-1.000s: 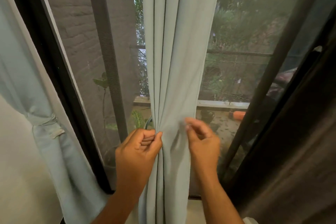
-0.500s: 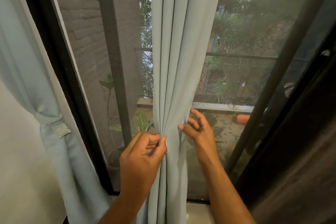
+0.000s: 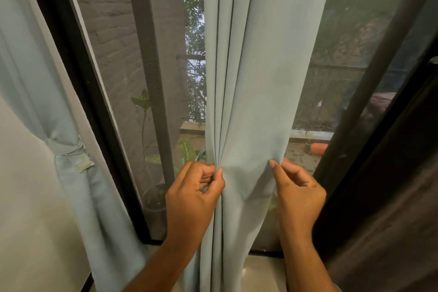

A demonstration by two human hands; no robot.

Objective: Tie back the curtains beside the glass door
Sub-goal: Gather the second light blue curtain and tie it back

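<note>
While the pale blue curtain (image 3: 251, 83) hangs straight down in front of the glass door (image 3: 331, 73), I hold it at two points at the same height, low in the view. My left hand (image 3: 193, 193) is closed on the left part of the cloth: thumb and curled fingers pinch several vertical pleats together, and the folds fan upward from that pinch. My right hand (image 3: 297, 192) takes the right edge of the same panel; the thumb lies on the front of the cloth and the fingers curl round behind the edge, so this grip is also closed on the curtain. Between the two hands the cloth is spread flat and fairly smooth. Below the hands the panel drops in narrow folds toward the floor (image 3: 263, 272).

Left of this panel, a second curtain (image 3: 30, 73) of the same colour hangs against the wall (image 3: 26, 208). It is already gathered and bound at mid-height by a tie-back band (image 3: 67, 148) of matching cloth, with a short end hanging beside the knot.

A black door frame (image 3: 78, 83) runs diagonally between the tied curtain and the glass. Through the glass I see a grey brick wall (image 3: 106, 21), a potted plant (image 3: 144, 125) with large leaves standing close to the pane, a railing, green trees, and an orange object (image 3: 318, 148) on the ground outside. On the far right, a dark brown curtain (image 3: 391, 220) fills the edge of the view.
</note>
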